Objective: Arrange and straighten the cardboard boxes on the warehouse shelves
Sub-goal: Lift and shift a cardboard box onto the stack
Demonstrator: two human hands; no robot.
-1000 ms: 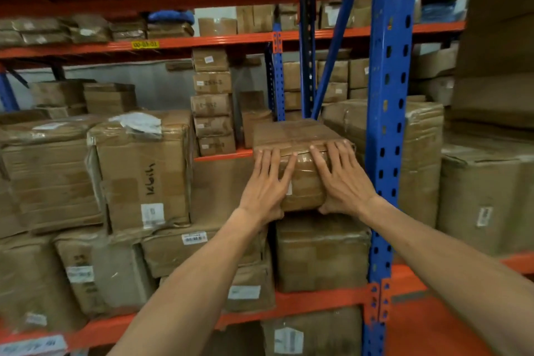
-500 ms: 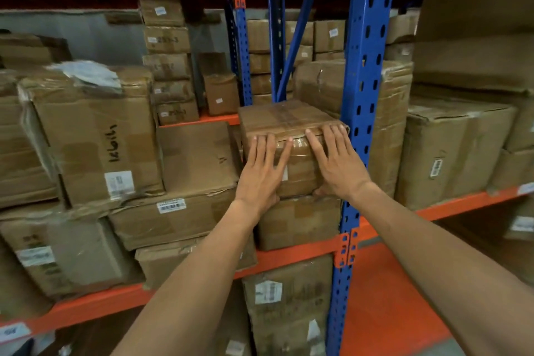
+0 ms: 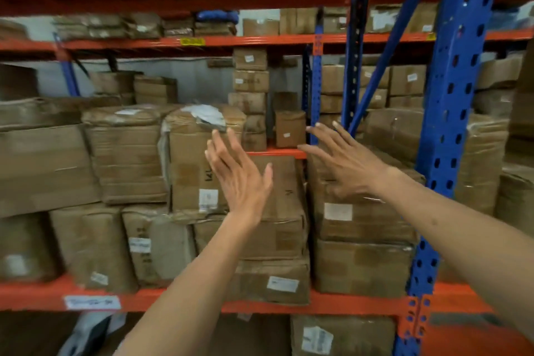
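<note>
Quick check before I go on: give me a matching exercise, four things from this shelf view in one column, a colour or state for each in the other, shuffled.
1. left hand
2. rack upright
3. shelf beam
4. taped box

a. blue, punched with holes
b. orange, carries a white label
c. open, fingers straight, holding nothing
d. top of the stack beside the upright, white label on its front

Pairs: 1-c, 2-a, 3-b, 4-d

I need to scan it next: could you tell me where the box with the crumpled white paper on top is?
In the head view it stands centre-left on the middle shelf, just behind the raised left hand.
</note>
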